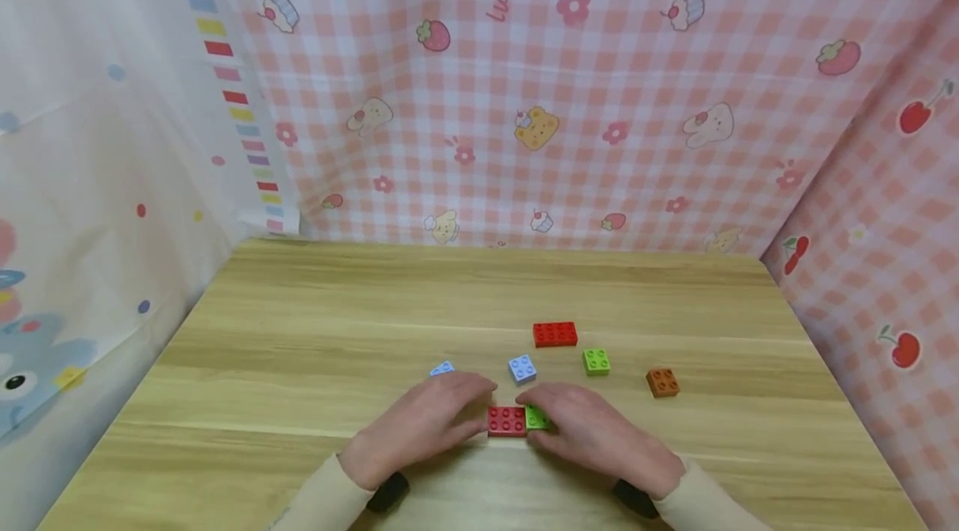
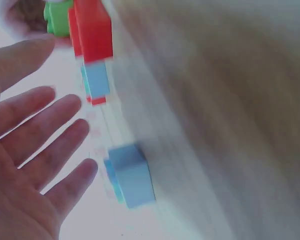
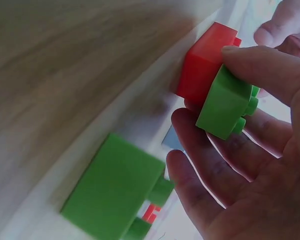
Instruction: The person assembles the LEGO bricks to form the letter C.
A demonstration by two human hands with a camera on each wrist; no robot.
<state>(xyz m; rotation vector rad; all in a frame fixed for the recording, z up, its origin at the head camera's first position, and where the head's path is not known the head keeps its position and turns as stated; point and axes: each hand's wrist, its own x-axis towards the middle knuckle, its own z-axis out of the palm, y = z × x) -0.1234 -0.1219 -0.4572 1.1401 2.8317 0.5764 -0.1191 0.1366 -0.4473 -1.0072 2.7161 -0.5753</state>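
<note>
Cream sleeves (image 1: 322,503) lead to the left hand (image 1: 421,423), spread beside a red brick (image 1: 507,422), and right hand (image 1: 598,434), pinching a green brick (image 1: 535,417) against it at the worktop's (image 1: 225,381) front; bricks likely light, stiff; grip their sides.

The red brick (image 1: 506,422) and the green brick (image 1: 535,417) at its three o'clock look like smooth, glossy plastic, the table (image 1: 337,306) like satin-finished wood, the curtain (image 1: 554,69) at twelve o'clock like matt cloth.
</note>
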